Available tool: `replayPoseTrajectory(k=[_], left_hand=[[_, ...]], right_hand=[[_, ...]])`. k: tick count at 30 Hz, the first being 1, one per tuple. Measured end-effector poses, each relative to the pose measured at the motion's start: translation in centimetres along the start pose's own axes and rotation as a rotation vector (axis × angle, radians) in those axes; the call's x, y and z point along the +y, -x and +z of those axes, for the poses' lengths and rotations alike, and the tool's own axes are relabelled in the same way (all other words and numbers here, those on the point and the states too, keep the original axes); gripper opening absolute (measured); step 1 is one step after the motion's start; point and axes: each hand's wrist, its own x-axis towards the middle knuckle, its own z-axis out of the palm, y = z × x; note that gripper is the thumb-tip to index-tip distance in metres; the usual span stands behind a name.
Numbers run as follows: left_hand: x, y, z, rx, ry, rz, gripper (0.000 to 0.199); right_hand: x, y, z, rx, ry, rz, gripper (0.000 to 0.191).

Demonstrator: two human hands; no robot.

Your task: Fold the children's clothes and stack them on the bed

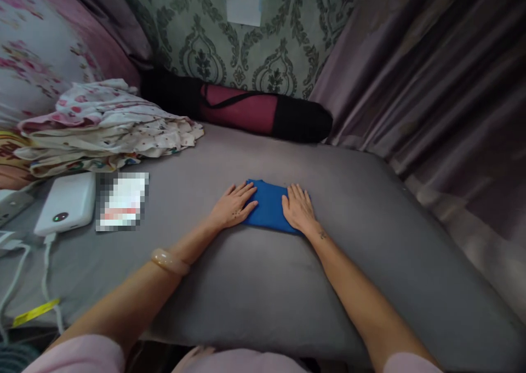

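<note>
A blue folded cloth (269, 206) lies flat on the grey sheet-covered surface (263, 285), in the middle of the head view. My left hand (234, 206) rests flat with its fingers spread over the cloth's left edge. On the right edge lies my right hand (299, 207), palm down, its fingers stretched away from me. Neither hand grips anything. The hands hide the cloth's two side edges, while its middle shows between them.
A pile of patterned clothes (110, 126) lies at the left, with a white power bank (68, 203), its cable and a blurred flat item (123, 200) nearer. A black and maroon roll bag (242, 110) lies along the wall. Curtains (444, 88) hang at the right.
</note>
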Motion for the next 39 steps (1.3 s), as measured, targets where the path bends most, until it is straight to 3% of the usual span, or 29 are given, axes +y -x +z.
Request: replayPoseTrajectory(k=[6, 9, 12, 18, 24, 27, 30, 34, 39], left_hand=[[-0.4, -0.1, 0.2, -0.032, -0.034, 0.011, 0.061], [-0.4, -0.1, 0.3, -0.041, -0.025, 0.017, 0.06], [-0.4, -0.1, 0.4, -0.041, -0.03, 0.011, 0.059], [-0.3, 0.0, 0.4, -0.048, -0.068, 0.006, 0.059], [-0.6, -1.7, -1.0, -0.037, -0.008, 0.021, 0.052], [-1.0, -3.6, -1.2, 0.037, 0.094, 0.009, 0.046], [-1.5, -5.3, -0.9, 0.074, 0.091, -0.091, 0.043], [-2.4, -7.2, -0.7, -0.009, 0.059, -0.168, 0.042], [-2.9, -8.5, -1.4, -0.13, 0.35, -0.233, 0.038]], right_hand=[[0.9, 0.3, -0.5, -0.083, -0.099, -0.023, 0.063], [1.8, 1.5, -1.0, -0.017, -0.116, -0.049, 0.065], [2.6, 2.9, -0.4, 0.019, -0.086, -0.059, 0.065], [2.9, 3.5, 0.8, -0.027, -0.099, -0.038, 0.066], [3.8, 1.4, -1.7, 0.013, -0.15, -0.058, 0.049], [5.0, -0.3, -2.5, 0.056, -0.166, 0.025, 0.041], [5.9, -1.4, -2.3, 0.003, -0.135, 0.102, 0.038], [6.7, -2.2, -1.8, -0.077, -0.156, 0.115, 0.036], [7.3, -3.3, -2.7, -0.194, -0.351, 0.165, 0.031]])
